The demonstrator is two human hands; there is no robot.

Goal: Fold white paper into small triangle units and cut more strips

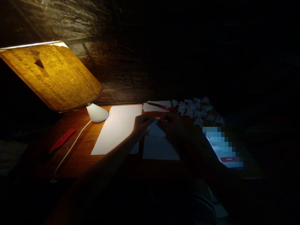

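A small white piece of paper (156, 128) sits between both my hands, above a white sheet (159, 149) on the wooden table (79, 156). My left hand (142, 123) pinches the paper's left edge with closed fingers. My right hand (170, 124) lies in shadow with its fingers closed on the right side of the same paper. A larger white sheet (117, 128) lies to the left of my hands.
A lamp with a yellow printed shade (52, 76), white base (97, 113) and white cord (70, 150) stands at the left. A red ruler (62, 140) lies near it. Several folded white paper pieces (199, 111) are piled behind, beside a red-handled tool (161, 107). A lit phone (222, 148) lies right.
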